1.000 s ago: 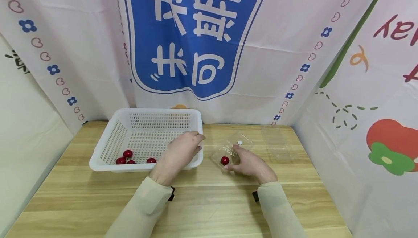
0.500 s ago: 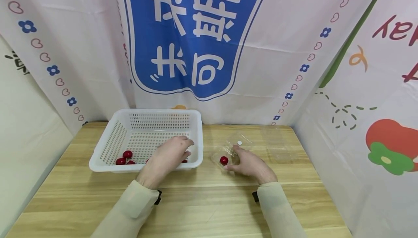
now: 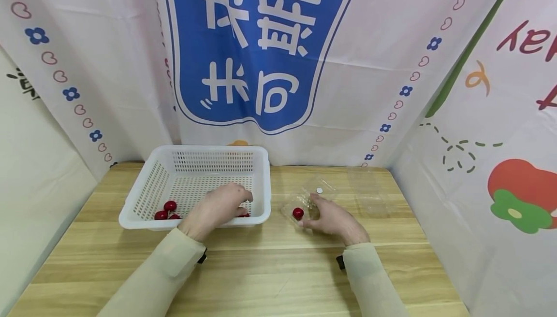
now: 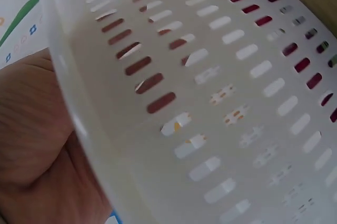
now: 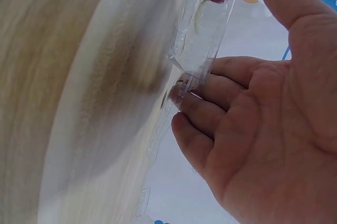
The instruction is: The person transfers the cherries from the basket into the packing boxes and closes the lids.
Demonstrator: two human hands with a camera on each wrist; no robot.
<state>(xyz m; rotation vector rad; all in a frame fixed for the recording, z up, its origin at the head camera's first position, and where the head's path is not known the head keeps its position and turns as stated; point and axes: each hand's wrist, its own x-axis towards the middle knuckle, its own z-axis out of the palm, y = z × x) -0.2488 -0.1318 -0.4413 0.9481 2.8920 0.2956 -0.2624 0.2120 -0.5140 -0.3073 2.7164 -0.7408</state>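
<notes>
A white plastic basket (image 3: 130,210) holds several red cherries (image 3: 170,206) along its near side. My left hand (image 3: 215,208) reaches over the near rim into it, thumb and fingers apart. A bit of red cherry (image 3: 245,215) shows just by the thumb; the left wrist view shows the palm (image 4: 42,145) beyond the basket wall, fingertips hidden. My right hand (image 3: 335,218) holds the edge of a clear plastic clamshell box (image 3: 289,205) between thumb and fingers. Inside that box lies one cherry (image 3: 298,213), its stem visible in the right wrist view.
Another clear plastic box (image 3: 370,191), hard to make out, lies at the back right of the wooden table (image 3: 278,278). A white printed cloth (image 3: 370,65) hangs behind the table and along its sides.
My left hand has moved left from the basket's right rim and lower into the basket, uncovering a cherry at the right. The right hand stays at the box; its cherry has shifted very slightly left.
</notes>
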